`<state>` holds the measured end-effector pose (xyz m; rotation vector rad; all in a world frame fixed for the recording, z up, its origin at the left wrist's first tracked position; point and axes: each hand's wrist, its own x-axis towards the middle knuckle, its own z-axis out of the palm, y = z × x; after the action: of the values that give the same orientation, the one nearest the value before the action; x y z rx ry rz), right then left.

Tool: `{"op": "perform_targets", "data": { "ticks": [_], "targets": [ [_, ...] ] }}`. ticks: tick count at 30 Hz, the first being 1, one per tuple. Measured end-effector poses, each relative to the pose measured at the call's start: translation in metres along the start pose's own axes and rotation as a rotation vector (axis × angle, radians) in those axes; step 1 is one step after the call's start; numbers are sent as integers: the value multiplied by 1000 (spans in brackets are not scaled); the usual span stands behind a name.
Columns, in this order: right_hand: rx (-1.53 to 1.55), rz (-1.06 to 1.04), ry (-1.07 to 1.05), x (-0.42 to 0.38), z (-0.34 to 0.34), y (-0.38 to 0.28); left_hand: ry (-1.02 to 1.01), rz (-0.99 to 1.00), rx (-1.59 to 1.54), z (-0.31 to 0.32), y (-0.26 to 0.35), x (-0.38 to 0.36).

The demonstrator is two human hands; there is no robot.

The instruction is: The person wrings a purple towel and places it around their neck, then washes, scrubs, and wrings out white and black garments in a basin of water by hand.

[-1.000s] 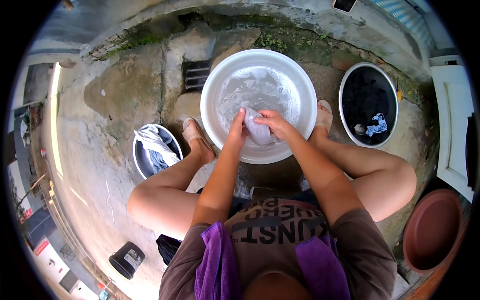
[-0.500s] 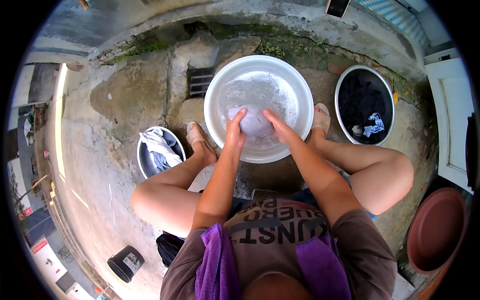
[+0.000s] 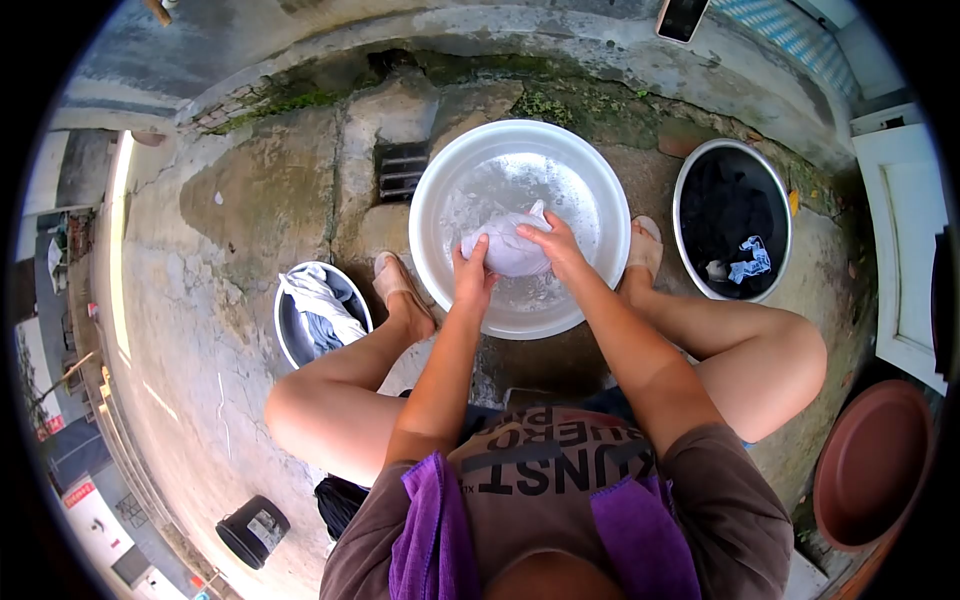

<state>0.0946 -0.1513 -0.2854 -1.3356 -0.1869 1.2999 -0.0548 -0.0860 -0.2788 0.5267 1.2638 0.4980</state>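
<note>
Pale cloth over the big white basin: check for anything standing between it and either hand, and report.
Nothing visible stands between them: the left hand and the right hand both touch the pale cloth directly, within the rim of the white basin.

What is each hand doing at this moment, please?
Left hand: closed on the pale wet cloth, at its left end.
Right hand: closed on the same cloth, at its right end.

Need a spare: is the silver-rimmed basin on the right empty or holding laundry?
Holding laundry: the basin contains dark cloth, with a blue-and-white piece visible on it.
</note>
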Motion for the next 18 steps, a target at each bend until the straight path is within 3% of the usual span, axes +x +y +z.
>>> {"op": "perform_targets", "data": {
  "ticks": [2, 3, 5, 6, 8, 9, 10, 11, 12, 14, 18],
  "targets": [
    [-120, -39, 82, 16, -15, 29, 33, 354, 625, -12, -25, 21],
    [-241, -80, 160, 23, -23, 42, 36, 346, 627, -21, -39, 34],
    [-336, -103, 157, 31, -38, 58, 26, 852, 1293, -37, -64, 55],
    [-431, -134, 154, 31, -41, 60, 24, 841, 1296, -37, -66, 56],
    [-459, -57, 188, 33, -43, 65, -33, 523, 1277, -36, -68, 61],
    [-486, 11, 222, 32, -41, 62, -35, 516, 1279, -35, -65, 65],
    [-486, 18, 223, 31, -40, 59, -133, 225, 970, -35, -60, 69],
    [-253, 155, 152, 30, -39, 55, -219, -57, 650, -35, -58, 72],
    [-20, 286, 79, 29, -36, 49, -220, -62, 650, -25, -47, 60],
    [75, 228, 120, 19, -21, 35, -19, -286, 241, 2, -17, 27],
    [241, 105, 118, 28, -6, 48, -176, -400, -52, -14, -32, 54]
  ]
}}
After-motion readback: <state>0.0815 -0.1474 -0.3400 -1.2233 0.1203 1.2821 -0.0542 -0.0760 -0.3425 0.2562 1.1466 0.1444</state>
